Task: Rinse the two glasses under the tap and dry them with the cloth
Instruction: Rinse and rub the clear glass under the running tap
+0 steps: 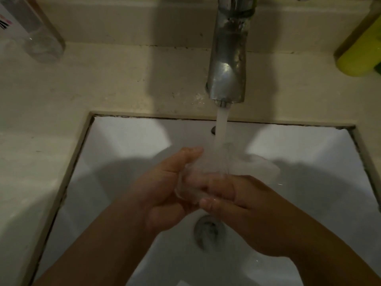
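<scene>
A clear glass (192,182) is held over the white sink (123,141), right under the running tap (226,65). Water falls from the spout onto the glass and spreads over it. My left hand (165,188) grips the glass from the left, thumb up near the stream. My right hand (237,195) holds it from the right, fingers curled around its lower side. The glass is blurred by the water, so its rim and tilt are hard to tell. No second glass or cloth is in view.
The drain (206,232) lies below my hands. A clear bottle (35,27) stands on the beige counter (103,79) at the back left, and a yellow-green bottle (360,48) at the back right.
</scene>
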